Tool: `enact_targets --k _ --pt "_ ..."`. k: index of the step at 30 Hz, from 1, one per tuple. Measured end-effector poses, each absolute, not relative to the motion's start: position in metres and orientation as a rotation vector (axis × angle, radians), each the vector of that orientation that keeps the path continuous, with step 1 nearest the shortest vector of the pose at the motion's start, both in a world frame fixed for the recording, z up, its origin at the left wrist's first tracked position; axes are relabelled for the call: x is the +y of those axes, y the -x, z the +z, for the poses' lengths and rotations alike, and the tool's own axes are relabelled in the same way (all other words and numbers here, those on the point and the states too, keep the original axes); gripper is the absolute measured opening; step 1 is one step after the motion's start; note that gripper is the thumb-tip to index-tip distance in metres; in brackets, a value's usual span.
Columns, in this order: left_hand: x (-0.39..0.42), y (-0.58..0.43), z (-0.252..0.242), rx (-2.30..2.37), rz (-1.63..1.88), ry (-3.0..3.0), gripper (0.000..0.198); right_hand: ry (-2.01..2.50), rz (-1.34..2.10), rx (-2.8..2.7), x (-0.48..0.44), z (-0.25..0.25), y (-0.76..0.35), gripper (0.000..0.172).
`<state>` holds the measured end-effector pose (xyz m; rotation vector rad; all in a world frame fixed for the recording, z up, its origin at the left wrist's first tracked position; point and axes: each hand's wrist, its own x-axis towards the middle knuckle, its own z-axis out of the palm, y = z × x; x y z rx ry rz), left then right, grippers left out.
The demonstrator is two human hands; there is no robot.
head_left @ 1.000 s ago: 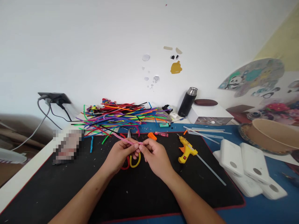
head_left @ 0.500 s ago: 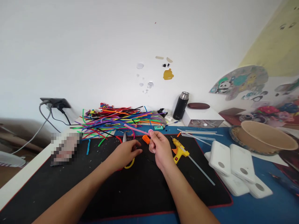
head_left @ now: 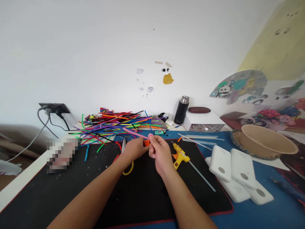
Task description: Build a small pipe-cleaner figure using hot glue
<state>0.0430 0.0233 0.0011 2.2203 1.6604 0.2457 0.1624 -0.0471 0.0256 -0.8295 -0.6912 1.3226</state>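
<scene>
My right hand (head_left: 161,154) is closed, with thumb and forefinger pinching a pink pipe cleaner (head_left: 135,133). Its near end is wound into a small round coil at the fingertips, and the straight length points away to the left. Just left of it, my left hand (head_left: 134,149) has thumb and forefinger apart, close under the pink stem; its other fingers are largely hidden. An orange piece (head_left: 147,143) shows between the two hands. Scissors (head_left: 128,169) with a yellow and red handle lie partly under my left hand and wrist.
A heap of coloured pipe cleaners (head_left: 114,124) lies against the wall. Right of my hands are a yellow glue gun (head_left: 180,156), glue sticks (head_left: 202,136), several white devices (head_left: 220,163) and a beige bowl (head_left: 267,143). A black flask (head_left: 181,111) stands behind. A black mat (head_left: 143,200) lies beneath.
My left hand has moved right, towards my right hand and the orange piece. My right hand still pinches the pink pipe cleaner. The whole view has shifted slightly.
</scene>
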Motion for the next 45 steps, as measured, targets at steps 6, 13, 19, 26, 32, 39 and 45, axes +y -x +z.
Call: enact_targets --k 6,13,19,26,32,39,45 --pt "0.01 -0.02 0.002 1.44 0.458 -2.145 0.017 0.839 1.338 -0.681 -0.047 0.023 -0.162 0.04" --pt "-0.005 -0.029 0.001 1.488 0.531 -2.195 0.024 0.821 1.355 -0.669 -0.049 0.023 -0.159 0.04" --pt "0.0 -0.043 -0.002 1.419 0.529 -2.218 0.02 0.829 1.36 -0.644 -0.049 0.023 -0.16 0.042" --pt "-0.005 -0.006 0.018 1.195 0.629 -2.077 0.023 0.818 1.382 -0.655 -0.051 0.027 -0.159 0.041" --pt "-0.012 0.026 0.023 1.036 0.906 -1.652 0.033 0.846 1.379 -0.661 -0.052 0.027 -0.158 0.043" --pt "-0.016 0.041 0.007 0.913 1.201 -1.035 0.039 0.873 1.403 -0.677 -0.054 0.025 -0.157 0.043" --pt "-0.018 0.046 0.005 0.8 1.276 -0.83 0.033 0.882 1.434 -0.689 -0.054 0.023 -0.153 0.044"
